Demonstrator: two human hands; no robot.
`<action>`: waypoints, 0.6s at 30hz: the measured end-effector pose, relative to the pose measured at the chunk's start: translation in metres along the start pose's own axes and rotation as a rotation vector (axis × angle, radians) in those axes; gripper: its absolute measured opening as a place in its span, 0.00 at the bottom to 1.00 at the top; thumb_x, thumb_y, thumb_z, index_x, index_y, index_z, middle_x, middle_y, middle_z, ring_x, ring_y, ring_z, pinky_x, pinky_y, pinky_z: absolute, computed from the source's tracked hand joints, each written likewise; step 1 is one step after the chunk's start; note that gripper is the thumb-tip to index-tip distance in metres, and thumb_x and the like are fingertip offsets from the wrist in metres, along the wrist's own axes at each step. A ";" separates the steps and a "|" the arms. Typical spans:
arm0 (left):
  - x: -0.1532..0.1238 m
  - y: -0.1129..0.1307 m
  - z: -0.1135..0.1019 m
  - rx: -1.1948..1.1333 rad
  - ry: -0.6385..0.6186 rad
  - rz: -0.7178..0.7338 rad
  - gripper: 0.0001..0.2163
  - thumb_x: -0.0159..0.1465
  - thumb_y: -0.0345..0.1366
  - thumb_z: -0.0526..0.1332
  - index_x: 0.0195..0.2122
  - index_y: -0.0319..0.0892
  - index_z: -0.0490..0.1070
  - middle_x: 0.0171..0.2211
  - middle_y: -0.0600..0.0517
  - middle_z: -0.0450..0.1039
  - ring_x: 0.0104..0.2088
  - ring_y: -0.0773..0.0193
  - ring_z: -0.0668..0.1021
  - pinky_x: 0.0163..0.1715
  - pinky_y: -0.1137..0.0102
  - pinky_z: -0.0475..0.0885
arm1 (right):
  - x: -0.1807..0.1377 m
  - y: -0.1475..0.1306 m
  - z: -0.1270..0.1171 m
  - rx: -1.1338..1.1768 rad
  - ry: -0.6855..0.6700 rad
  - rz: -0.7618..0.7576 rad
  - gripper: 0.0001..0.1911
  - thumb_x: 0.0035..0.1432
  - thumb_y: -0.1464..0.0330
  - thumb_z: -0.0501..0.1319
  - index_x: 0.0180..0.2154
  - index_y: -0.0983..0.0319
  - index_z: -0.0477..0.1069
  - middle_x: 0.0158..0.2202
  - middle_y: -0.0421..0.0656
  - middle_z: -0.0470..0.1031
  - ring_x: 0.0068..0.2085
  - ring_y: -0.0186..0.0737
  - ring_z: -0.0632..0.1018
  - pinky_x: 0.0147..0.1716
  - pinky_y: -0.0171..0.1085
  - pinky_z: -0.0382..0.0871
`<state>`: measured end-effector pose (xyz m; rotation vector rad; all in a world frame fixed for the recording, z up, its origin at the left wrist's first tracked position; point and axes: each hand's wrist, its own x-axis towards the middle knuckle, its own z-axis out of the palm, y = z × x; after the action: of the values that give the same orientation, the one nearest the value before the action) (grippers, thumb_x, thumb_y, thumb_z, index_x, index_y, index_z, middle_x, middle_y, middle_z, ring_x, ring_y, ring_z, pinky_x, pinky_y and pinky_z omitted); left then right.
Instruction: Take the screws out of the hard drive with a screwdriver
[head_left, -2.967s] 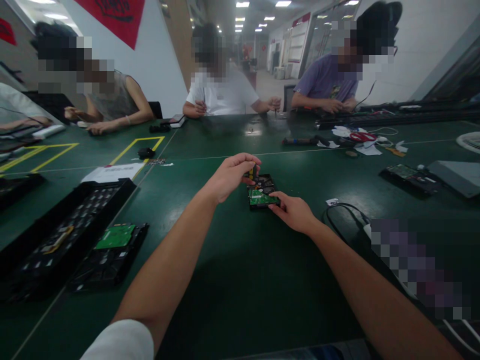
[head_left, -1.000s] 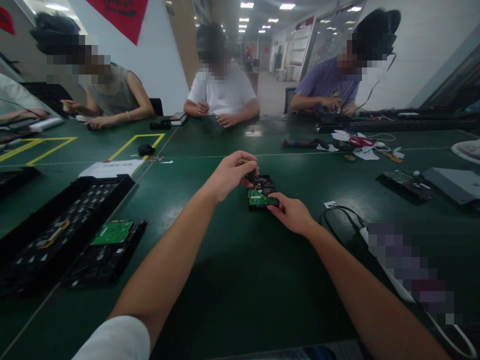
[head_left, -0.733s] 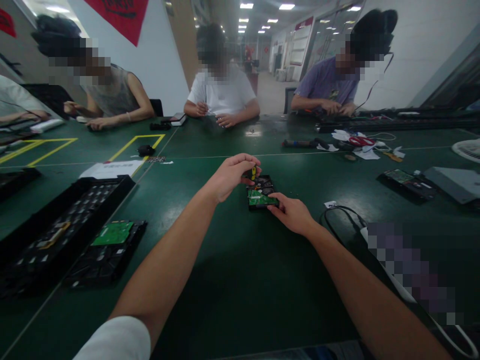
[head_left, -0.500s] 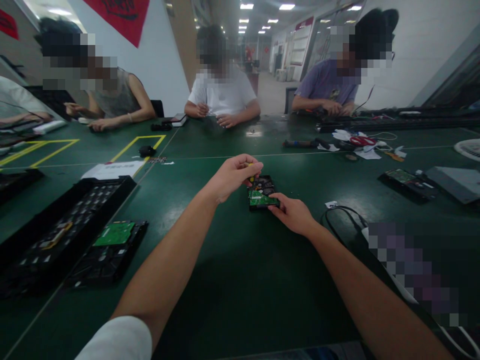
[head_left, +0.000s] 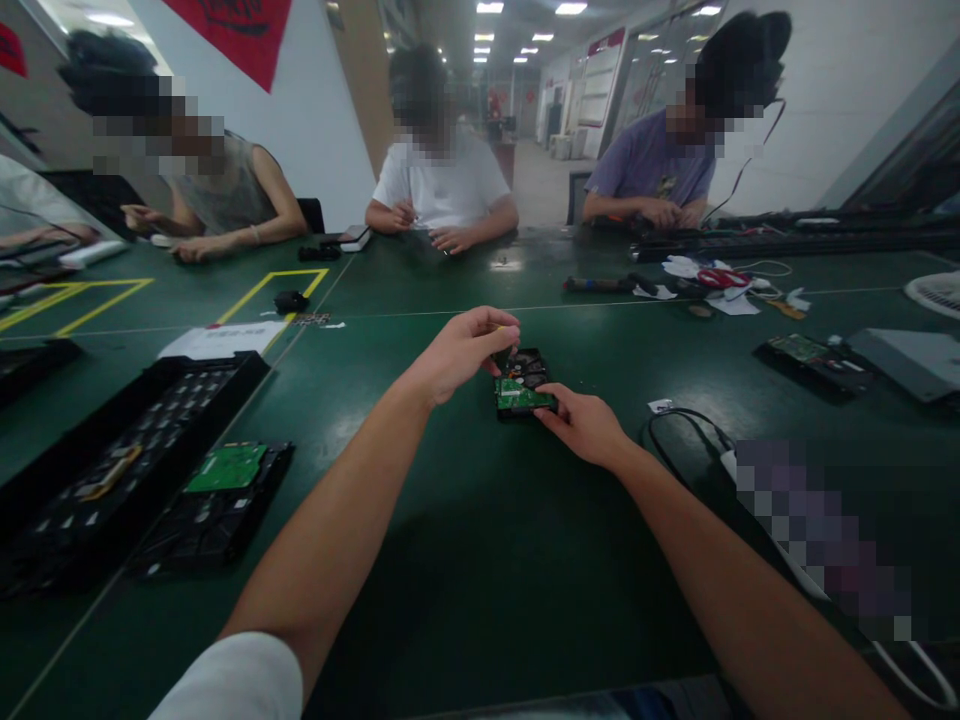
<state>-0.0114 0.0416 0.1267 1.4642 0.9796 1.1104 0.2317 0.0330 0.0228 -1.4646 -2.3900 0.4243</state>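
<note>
In the middle of the table lies a hard drive [head_left: 519, 395], its green circuit board facing up. My right hand [head_left: 581, 420] is closed on its right near corner, thumb on top and fingers along the near edge. My left hand [head_left: 472, 350] is pinched just over the far left part of the drive. Its fingers hold a small screwdriver with yellow on the handle, nearly all hidden by the fingers. The tip cannot be seen, so I cannot tell whether it touches the drive.
At the left stand a long black tray [head_left: 127, 440] and another drive [head_left: 217, 500] with a green board. A third drive [head_left: 810, 362] and a grey box [head_left: 911, 362] lie at the right, beyond a cable [head_left: 679, 412]. Several people sit across the table.
My left fingers have turned and curled slightly, covering the yellow part that showed more before. The drive and my right hand stay in place; the whole view shifts slightly.
</note>
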 end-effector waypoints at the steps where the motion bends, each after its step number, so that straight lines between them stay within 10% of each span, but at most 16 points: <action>1: 0.000 0.000 0.001 -0.034 0.000 -0.008 0.12 0.63 0.40 0.68 0.44 0.40 0.74 0.38 0.47 0.77 0.36 0.63 0.78 0.28 0.72 0.71 | 0.000 0.000 0.000 0.002 -0.001 -0.001 0.22 0.72 0.56 0.59 0.62 0.56 0.69 0.31 0.39 0.79 0.30 0.39 0.76 0.29 0.36 0.58; 18: 0.002 -0.003 -0.001 -0.106 -0.016 0.001 0.09 0.64 0.38 0.64 0.40 0.41 0.80 0.39 0.46 0.78 0.39 0.60 0.78 0.29 0.72 0.73 | -0.001 0.000 0.001 0.002 0.012 -0.009 0.21 0.72 0.56 0.59 0.61 0.55 0.69 0.32 0.38 0.79 0.31 0.39 0.77 0.29 0.37 0.57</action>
<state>-0.0120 0.0441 0.1245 1.3860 0.8954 1.1329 0.2318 0.0315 0.0222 -1.4506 -2.3853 0.4140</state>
